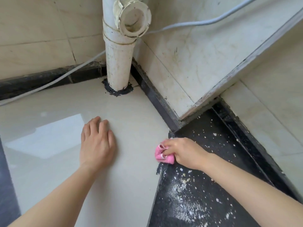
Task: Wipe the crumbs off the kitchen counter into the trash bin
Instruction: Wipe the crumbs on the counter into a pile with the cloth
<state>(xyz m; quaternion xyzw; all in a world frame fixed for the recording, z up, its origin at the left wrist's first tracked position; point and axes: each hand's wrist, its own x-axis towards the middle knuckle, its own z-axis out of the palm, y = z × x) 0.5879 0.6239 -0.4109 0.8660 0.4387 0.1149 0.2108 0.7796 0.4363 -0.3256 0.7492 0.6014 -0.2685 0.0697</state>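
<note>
right hand [183, 153] bunches pink cloth [161, 155] beside crumbs [185, 187]; left hand [96, 145] rests flat.

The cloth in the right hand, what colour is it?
Pink, seen in the head view: cloth, right hand.

Cream tiled walls [41, 30] are seen across the top of the frame. A white drainpipe [118, 63] is sealed into a pale floor tile [114, 177] at upper centre, crossed by a grey cable [188, 24]. Daylight is reflected at left.
</note>
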